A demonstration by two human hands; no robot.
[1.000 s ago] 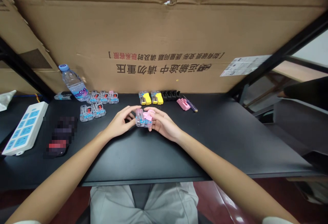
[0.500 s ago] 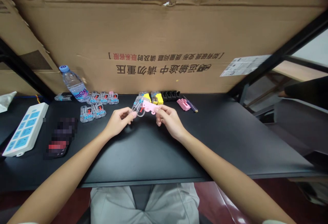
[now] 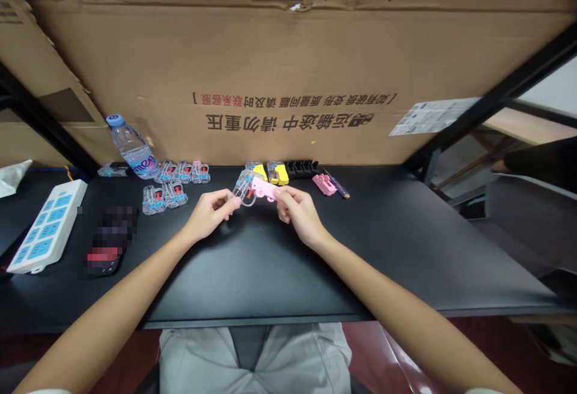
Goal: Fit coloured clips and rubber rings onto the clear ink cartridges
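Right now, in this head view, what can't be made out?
- Dark object on the table: pixelated, unidentifiable.
- Clear and pink piece held between left hand and right hand: too small to see how its parts join.
- Paper label on the cardboard box: print too small.
- Water bottle: its base is hidden behind clear clips.

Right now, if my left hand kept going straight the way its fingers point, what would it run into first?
Probably the clear plastic case that the left hand already pinches, then the yellow-and-clear connectors behind it; depth is unclear.
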